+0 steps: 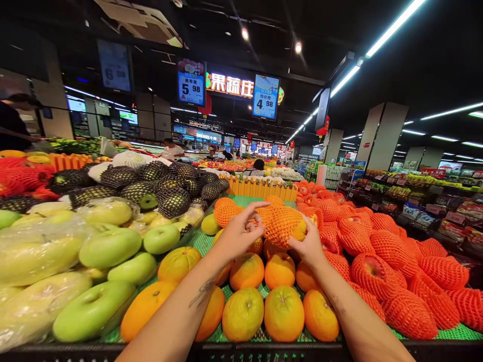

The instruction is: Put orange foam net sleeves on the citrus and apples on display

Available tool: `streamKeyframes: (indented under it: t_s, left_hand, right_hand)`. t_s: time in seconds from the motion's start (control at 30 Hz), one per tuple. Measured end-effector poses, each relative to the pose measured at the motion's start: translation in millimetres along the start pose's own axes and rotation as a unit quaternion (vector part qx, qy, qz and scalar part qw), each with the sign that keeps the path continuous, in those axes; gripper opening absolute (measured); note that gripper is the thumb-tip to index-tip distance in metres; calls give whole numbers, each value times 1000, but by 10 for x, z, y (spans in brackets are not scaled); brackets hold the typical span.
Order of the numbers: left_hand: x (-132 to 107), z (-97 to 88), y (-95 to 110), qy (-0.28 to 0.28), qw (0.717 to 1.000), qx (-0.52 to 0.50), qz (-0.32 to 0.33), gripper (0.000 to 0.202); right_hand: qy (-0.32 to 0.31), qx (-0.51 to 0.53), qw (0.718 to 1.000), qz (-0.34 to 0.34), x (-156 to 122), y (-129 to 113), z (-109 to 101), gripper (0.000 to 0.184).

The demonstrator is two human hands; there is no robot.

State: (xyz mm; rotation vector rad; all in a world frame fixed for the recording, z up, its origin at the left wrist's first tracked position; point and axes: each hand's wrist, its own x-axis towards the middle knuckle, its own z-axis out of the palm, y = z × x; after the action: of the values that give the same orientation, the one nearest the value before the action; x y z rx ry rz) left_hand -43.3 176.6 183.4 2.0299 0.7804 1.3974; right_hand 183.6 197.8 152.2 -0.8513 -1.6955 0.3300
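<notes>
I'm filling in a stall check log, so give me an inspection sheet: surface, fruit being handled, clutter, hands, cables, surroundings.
Surface: green mat, black front edge.
Handled fruit: netted orange, one end bare; unwrapped oranges below.
Clutter: green apples and black-netted fruit left; red-netted apples right.
Hands: right hand grips the netted orange; left hand beside it, fingers curled, contact unclear.
Cables: nothing seen near the hands.
Surroundings: overhead price signs, stocked shelves right, person far left.
</notes>
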Motion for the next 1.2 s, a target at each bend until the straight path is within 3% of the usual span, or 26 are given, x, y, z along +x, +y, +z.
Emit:
streamKeyframes:
  t_s: [0.2, 0.4, 0.6, 0.73, 0.87, 1.03, 1.1, 1.2]
  left_hand:
    - [14, 23, -67, 23, 1000, -13, -9, 47]
    - [14, 14, -86, 51, 999, 1, -10, 52]
    - [-6, 36, -28, 22, 999, 26, 26, 71]
    - [6, 56, -66, -5, 999, -1, 53, 48]
    - [38, 7, -95, 55, 996, 42, 61, 34]
    - [55, -110, -122, 252, 964, 85, 25, 31]
    - [56, -110, -153, 244, 968, 62, -3, 35]
    - [63, -53, -208, 171, 985, 19, -21, 38]
  right_hand:
    - [14, 112, 993, 23, -2, 42, 65, 73]
    - [21, 161, 986, 36, 18, 8, 89, 87]
    - [-95, 155, 983, 21, -35, -168, 65, 105]
    - [-105, 123, 987, 22, -59, -197, 53, 110]
    - [-91, 117, 988, 31, -55, -161, 31, 110]
    - [-51, 132, 990, 17, -37, -168, 21, 109]
    - [-25, 141, 990, 17, -19, -156, 29, 102]
    - [17, 182, 982, 50, 15, -108, 45, 86]
